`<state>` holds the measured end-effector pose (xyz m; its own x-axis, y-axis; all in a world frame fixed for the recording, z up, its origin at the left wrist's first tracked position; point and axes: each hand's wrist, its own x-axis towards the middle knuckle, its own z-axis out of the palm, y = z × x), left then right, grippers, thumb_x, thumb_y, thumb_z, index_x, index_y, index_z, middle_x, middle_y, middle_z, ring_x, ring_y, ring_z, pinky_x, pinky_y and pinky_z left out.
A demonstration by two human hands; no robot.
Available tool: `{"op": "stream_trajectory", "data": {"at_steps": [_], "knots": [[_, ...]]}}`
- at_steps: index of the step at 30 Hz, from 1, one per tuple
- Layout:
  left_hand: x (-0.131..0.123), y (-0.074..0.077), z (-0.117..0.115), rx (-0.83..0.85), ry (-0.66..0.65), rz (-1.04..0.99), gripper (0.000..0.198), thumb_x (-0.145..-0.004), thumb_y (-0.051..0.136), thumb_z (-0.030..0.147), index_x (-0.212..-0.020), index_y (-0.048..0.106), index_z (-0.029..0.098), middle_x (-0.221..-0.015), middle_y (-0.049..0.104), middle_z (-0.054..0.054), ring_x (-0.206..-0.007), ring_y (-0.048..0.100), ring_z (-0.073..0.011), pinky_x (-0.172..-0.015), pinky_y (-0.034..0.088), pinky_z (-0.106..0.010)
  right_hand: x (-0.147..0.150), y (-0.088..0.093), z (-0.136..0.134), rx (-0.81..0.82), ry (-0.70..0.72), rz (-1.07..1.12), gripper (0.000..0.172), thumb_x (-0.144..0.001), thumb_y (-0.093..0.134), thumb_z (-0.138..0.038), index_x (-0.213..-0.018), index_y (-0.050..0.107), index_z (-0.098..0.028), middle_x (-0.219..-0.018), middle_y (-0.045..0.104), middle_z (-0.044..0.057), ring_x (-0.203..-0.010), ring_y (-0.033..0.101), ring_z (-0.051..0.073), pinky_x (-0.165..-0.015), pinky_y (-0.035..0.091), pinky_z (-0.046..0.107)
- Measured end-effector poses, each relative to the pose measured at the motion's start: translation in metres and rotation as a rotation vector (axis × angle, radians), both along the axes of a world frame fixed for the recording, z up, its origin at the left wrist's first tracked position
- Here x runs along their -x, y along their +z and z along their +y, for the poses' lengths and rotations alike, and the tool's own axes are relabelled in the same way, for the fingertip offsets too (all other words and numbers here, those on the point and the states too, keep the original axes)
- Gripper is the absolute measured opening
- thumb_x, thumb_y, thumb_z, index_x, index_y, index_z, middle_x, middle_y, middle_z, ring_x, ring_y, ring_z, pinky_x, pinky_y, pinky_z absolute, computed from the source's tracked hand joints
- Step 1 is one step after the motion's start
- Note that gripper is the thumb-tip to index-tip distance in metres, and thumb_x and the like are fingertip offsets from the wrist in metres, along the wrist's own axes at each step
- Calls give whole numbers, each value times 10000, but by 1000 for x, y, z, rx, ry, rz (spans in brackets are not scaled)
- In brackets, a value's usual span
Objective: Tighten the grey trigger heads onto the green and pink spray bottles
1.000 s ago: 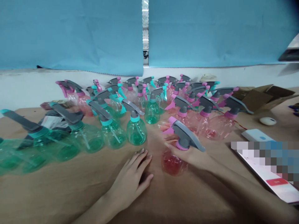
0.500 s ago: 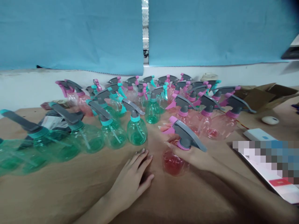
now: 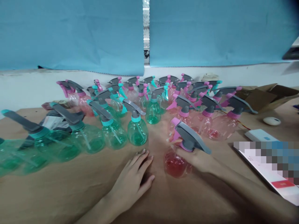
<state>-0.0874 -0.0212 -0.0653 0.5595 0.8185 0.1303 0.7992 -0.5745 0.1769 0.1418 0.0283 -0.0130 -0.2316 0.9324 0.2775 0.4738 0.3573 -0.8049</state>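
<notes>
A pink spray bottle point(image 3: 177, 164) with a grey and pink trigger head stands before me, red-tinted at its base. My right hand point(image 3: 188, 154) is wrapped round its neck from the right, fingertips showing near the pink trigger. On the wooden table point(image 3: 70, 189), my left hand point(image 3: 130, 174) lies flat with fingers stretched out, left of that bottle and holding nothing. Nearest to its fingertips is a green spray bottle point(image 3: 137, 133) with a turquoise collar. Another green spray bottle point(image 3: 114, 135) stands to the left of that one.
Several pink spray bottles point(image 3: 206, 123) stand behind the held one, with more in mixed colours along the wall. To the right lie a flat white box point(image 3: 259, 135), a white computer mouse point(image 3: 272, 121) and an open cardboard box point(image 3: 263, 98). A dark packet point(image 3: 58, 121) lies at left.
The held pink spray bottle's head has tipped slightly down and to the right, with my right hand still round the neck. My left hand stays in place on the table.
</notes>
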Motion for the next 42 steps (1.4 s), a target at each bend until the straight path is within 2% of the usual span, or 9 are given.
{"op": "stream_trajectory", "data": {"at_steps": [3, 7, 12, 14, 17, 20, 26, 32, 42], "knots": [[-1, 2, 0, -1, -3, 1, 468, -918, 455, 367, -1334, 402, 158, -1407, 403, -114, -1284, 365, -265, -1018, 352, -472, 1, 5, -1, -24, 20, -2, 101, -699, 538, -240, -693, 629, -282, -665, 676, -7, -745, 669, 215, -668, 569, 344], [-1, 2, 0, -11, 6, -20, 463, -913, 468, 363, -1331, 409, 174, -1400, 417, -99, -1276, 380, -261, -1017, 359, -459, 2, 6, 1, 26, 66, 16, 127, -719, 523, -255, -738, 647, -273, -758, 693, -3, -773, 671, 214, -741, 563, 378], [0, 0, 1, -10, 7, -16, 465, -914, 467, 366, -1335, 409, 178, -1402, 413, -97, -1283, 367, -262, -1022, 354, -455, 3, -2, 4, 115, 165, 120, 167, -794, 513, -306, -845, 666, -260, -844, 693, 19, -1036, 611, 252, -946, 459, 451], [0, -1, 1, -11, 8, -9, 463, -916, 464, 366, -1336, 408, 178, -1407, 406, -98, -1286, 362, -262, -1023, 352, -458, 4, -6, 5, 137, 200, 158, 178, -807, 518, -316, -878, 669, -252, -901, 695, 31, -1075, 591, 254, -971, 437, 462], [1, -2, 1, -13, 6, -6, 463, -915, 463, 362, -1337, 405, 179, -1409, 403, -99, -1282, 367, -264, -1020, 353, -469, 4, -8, 5, 123, 150, 175, 174, -792, 549, -335, -884, 667, -246, -1017, 681, 55, -1025, 619, 255, -931, 473, 463], [1, -1, 1, -7, 8, -11, 465, -913, 466, 363, -1337, 404, 184, -1409, 404, -96, -1285, 364, -262, -1020, 356, -465, 5, -9, 5, 87, 77, 173, 179, -771, 575, -352, -893, 650, -244, -1032, 678, 68, -965, 647, 256, -882, 508, 464], [0, -1, 0, -9, 15, -6, 469, -909, 473, 365, -1338, 406, 189, -1409, 406, -95, -1282, 372, -264, -1014, 361, -469, 6, -7, 5, 61, 72, 176, 155, -772, 578, -309, -911, 618, -250, -938, 690, 47, -929, 659, 236, -875, 523, 426], [1, -2, 0, -24, 9, -23, 471, -908, 475, 370, -1339, 406, 193, -1410, 406, -93, -1275, 382, -266, -1013, 364, -460, 7, -2, 4, 59, 139, 209, 117, -777, 557, -267, -875, 611, -233, -911, 688, 37, -862, 678, 204, -818, 554, 358], [0, -1, -1, -30, 11, -9, 468, -903, 481, 363, -1333, 415, 188, -1402, 417, -97, -1269, 391, -267, -1006, 376, -455, 6, -11, 7, 44, 127, 204, 96, -790, 573, -282, -879, 593, -252, -896, 689, 22, -862, 676, 192, -789, 560, 344]]}}
